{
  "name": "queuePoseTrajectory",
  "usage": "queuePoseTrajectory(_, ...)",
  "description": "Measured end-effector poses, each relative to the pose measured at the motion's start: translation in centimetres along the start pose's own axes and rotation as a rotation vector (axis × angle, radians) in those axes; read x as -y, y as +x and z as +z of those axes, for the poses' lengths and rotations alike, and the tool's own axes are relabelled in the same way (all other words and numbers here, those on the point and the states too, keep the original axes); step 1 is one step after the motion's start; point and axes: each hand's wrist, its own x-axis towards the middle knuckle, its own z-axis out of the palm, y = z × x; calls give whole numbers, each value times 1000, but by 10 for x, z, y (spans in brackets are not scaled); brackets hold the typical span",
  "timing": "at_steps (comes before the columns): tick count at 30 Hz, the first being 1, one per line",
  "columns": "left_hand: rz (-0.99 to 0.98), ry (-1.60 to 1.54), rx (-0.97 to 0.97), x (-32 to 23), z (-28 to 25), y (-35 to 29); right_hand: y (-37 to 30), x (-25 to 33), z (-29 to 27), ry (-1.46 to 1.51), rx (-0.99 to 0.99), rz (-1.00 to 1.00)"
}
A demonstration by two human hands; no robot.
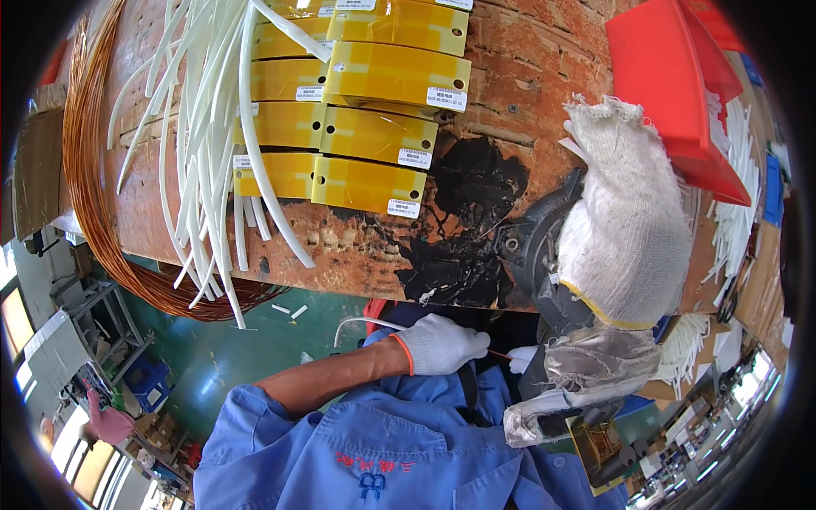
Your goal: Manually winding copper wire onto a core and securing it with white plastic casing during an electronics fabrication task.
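Observation:
My left hand (446, 344), in a white knitted glove with an orange cuff, is closed low in front of the bench edge. A thin white tube (367, 321) curves out from its wrist side. From its fingertips a thin copper-coloured wire (500, 354) runs to my right hand (521, 359), also white-gloved. Only a small part of the right hand shows, at the wire's end; the rest is hidden behind the dark bench fixture (544, 255). That fixture is wrapped in a worn white knitted cloth (629, 221) and greyish wrapping (599, 365).
Yellow labelled plates (395, 72) lie in rows on the scarred wooden bench (510, 76). Beside them, a bundle of white tubes (204, 144) hangs over the front edge. A coil of copper-coloured wire (85, 144) loops at the left. At the right stands a red bin (663, 85).

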Motion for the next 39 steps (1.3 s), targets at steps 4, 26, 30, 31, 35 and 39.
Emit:
queuePoseTrajectory(4,-53,-1,115,-6,-9,5,-1,-3,2,13,-4,-2)
queuePoseTrajectory(26,-51,51,120,-3,5,10,6,-4,-6,6,45,-6)
queuePoseTrajectory(30,-41,69,185,-4,-1,11,1,-7,1,40,7,-3)
queuePoseTrajectory(31,-47,63,175,-4,-1,11,3,-6,-1,33,19,-3)
queuePoseTrajectory(35,-68,58,190,-5,0,14,6,-3,-6,19,37,-4)
queuePoseTrajectory(39,-77,49,207,-8,-5,15,9,-3,-8,14,43,-5)
